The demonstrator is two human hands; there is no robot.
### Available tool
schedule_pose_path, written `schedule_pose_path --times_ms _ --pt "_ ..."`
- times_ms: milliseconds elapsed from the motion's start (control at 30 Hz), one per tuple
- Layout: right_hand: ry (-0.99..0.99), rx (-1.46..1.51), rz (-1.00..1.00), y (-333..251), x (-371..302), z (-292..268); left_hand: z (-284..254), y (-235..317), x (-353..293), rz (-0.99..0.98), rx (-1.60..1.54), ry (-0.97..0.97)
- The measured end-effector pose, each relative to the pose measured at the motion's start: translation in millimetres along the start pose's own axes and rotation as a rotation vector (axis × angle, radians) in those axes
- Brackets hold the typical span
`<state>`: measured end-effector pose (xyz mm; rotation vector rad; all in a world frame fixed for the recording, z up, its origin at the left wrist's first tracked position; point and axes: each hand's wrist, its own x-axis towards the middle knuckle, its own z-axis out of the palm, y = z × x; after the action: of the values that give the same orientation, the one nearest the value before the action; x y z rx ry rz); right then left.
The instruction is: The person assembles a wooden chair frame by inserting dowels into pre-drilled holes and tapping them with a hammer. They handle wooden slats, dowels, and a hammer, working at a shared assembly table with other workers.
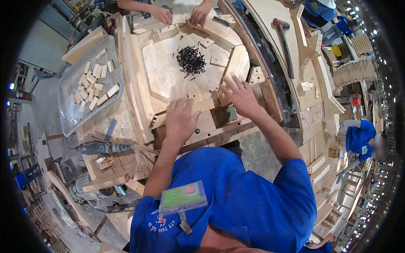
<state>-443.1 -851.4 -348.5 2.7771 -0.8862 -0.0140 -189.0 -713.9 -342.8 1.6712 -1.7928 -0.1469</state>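
My left hand (182, 120) lies over the near wooden rail (202, 106) of a many-sided wooden frame, fingers apart and slightly bent. My right hand (240, 96) is at the frame's near right corner, its fingers stretched out over the end of the right wooden rail (237, 63); they are a little blurred. Neither hand appears to grip anything. Inside the frame, a pale wooden panel (162, 69) bears a heap of black screws (190, 60) and a few small wood blocks (218, 61).
Across the frame, a co-worker's hands (198, 16) touch the far rails. To the left are a clear plastic tray (65, 105) of wood blocks and a power drill (103, 148). A hammer (284, 46) rests on the right-hand bench (310, 114). Another person (360, 137) stands far right.
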Motion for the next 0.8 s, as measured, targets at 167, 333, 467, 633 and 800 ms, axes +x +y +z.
schedule_pose_path --times_ms 167,333,467,633,800 --pt "-0.132 0.131 -0.239 16 35 14 53 -11 -7 -0.048 0.027 -0.162" --pt "-0.129 0.159 -0.274 14 36 17 63 -7 -13 -0.091 -0.002 -0.129" --pt "-0.167 0.223 -0.237 11 35 19 69 -7 -18 -0.083 -0.029 -0.088" --pt "-0.268 0.185 -0.162 2 34 10 73 -9 -20 -0.036 0.005 -0.045" --pt "0.012 0.43 0.16 -39 -12 -9 47 -2 -34 -0.04 0.036 -0.078"
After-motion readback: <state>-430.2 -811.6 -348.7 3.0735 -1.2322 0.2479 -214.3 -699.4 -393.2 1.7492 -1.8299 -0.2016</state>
